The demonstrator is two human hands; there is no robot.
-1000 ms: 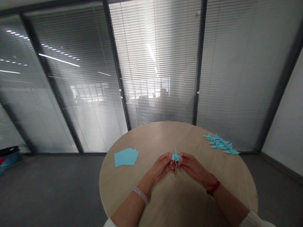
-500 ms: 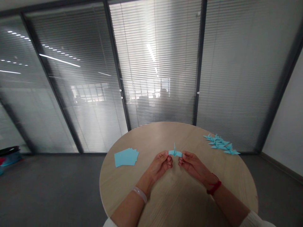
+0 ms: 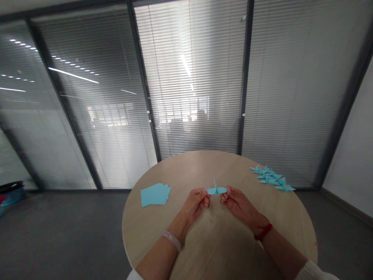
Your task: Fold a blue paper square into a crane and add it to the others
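Observation:
A light-blue paper crane is stretched between my two hands above the middle of the table, its thin point sticking up. My left hand pinches the crane's left wing between thumb and fingers. The right wing is pinched the same way by my right hand. Both hands have their other fingers curled in. To the left lies a fanned stack of blue paper sheets. Several finished blue paper cranes sit in a cluster near the table's right edge.
The round wooden table has a curved edge on both sides. Behind it stand glass partitions with blinds in dark frames. A dark and blue bag-like item is on the floor at far left.
My hands have drawn slightly apart, and the crane's wings now show wider and flatter between them. The stack and the other cranes have stayed put.

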